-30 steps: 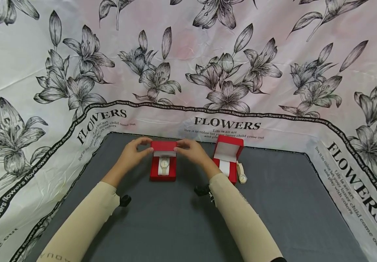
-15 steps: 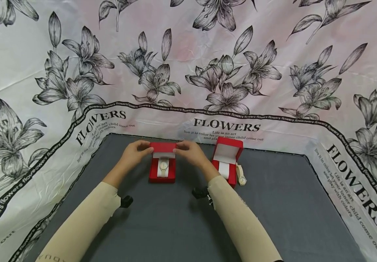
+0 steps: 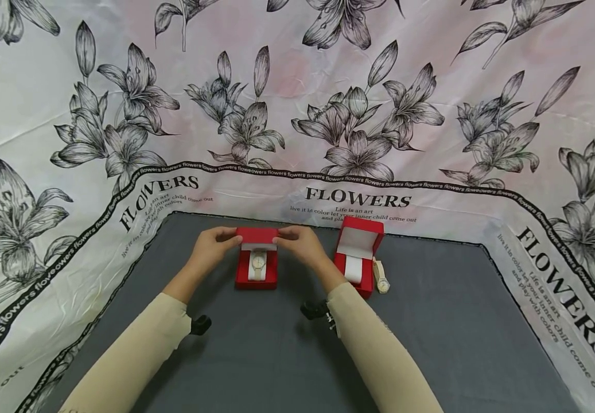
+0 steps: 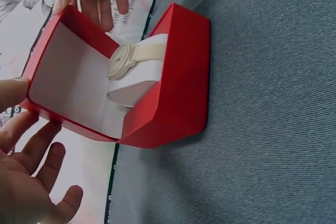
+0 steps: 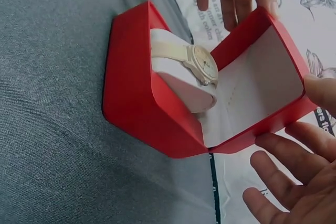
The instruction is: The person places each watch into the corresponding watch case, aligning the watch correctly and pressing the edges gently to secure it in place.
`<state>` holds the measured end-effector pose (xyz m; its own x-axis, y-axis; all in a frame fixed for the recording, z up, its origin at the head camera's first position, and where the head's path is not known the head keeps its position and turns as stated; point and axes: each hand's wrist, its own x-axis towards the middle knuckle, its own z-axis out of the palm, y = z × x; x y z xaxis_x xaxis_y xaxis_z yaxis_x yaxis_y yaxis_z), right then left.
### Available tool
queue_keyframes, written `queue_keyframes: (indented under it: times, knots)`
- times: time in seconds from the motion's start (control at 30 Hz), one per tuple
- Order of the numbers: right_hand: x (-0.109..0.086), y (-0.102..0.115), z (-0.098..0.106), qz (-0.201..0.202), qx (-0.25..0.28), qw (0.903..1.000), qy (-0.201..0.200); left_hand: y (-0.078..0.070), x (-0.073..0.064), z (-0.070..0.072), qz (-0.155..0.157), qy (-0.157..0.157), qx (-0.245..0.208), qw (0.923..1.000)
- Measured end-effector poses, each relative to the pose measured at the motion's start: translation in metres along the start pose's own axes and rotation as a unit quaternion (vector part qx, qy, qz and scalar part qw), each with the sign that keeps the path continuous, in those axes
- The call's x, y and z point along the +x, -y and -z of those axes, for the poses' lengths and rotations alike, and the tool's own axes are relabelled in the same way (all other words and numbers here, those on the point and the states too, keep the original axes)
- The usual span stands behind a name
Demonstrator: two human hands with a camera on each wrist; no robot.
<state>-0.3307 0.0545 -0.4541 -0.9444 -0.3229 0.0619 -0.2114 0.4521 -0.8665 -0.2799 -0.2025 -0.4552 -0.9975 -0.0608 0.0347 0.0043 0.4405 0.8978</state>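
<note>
A red watch box [image 3: 242,278] stands on the grey cloth with its lid [image 3: 257,235] raised and tilted over the base. Inside, a cream-strapped wristwatch [image 5: 202,64] is wrapped round a white cushion [image 4: 139,90]. My left hand [image 3: 210,249] pinches the lid's left corner, its thumb on the front edge and fingers behind. At the opposite corner my right hand [image 3: 303,245] pinches the lid the same way. In the wrist views the other fingers of each hand spread loosely beside the lid.
To the right, a second red watch box [image 3: 363,226] stands with its lid up and a white cushion [image 3: 353,267] inside. A cream wristwatch [image 3: 381,278] lies on the cloth against its right side. A flower-printed sheet [image 3: 245,195] borders the grey surface [image 3: 276,350] behind.
Both hands have drawn the lid slightly down and forward, so less of its pale lining shows. The base, the watch in it and the second box have stayed in place.
</note>
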Motion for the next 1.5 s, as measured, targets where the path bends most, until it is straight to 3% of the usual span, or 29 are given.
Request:
queue_keyframes:
  times: [0.33,0.63,0.93,1.5]
  knots:
    - [-0.013,-0.008,-0.012,-0.005,0.009,0.9999,-0.007,0.013,-0.012,-0.005,0.009,-0.011,-0.02,0.9997]
    - [-0.013,0.001,-0.009,0.005,-0.001,0.9992,-0.039,0.005,-0.011,-0.004,-0.006,-0.024,-0.043,0.9988]
    - [-0.025,0.002,-0.014,-0.009,-0.004,0.9991,-0.041,0.012,-0.019,-0.008,0.005,-0.028,-0.071,0.9971]
    - [-0.039,-0.006,-0.025,0.001,0.012,0.9971,-0.075,0.009,-0.026,-0.016,0.007,-0.047,-0.057,0.9972]
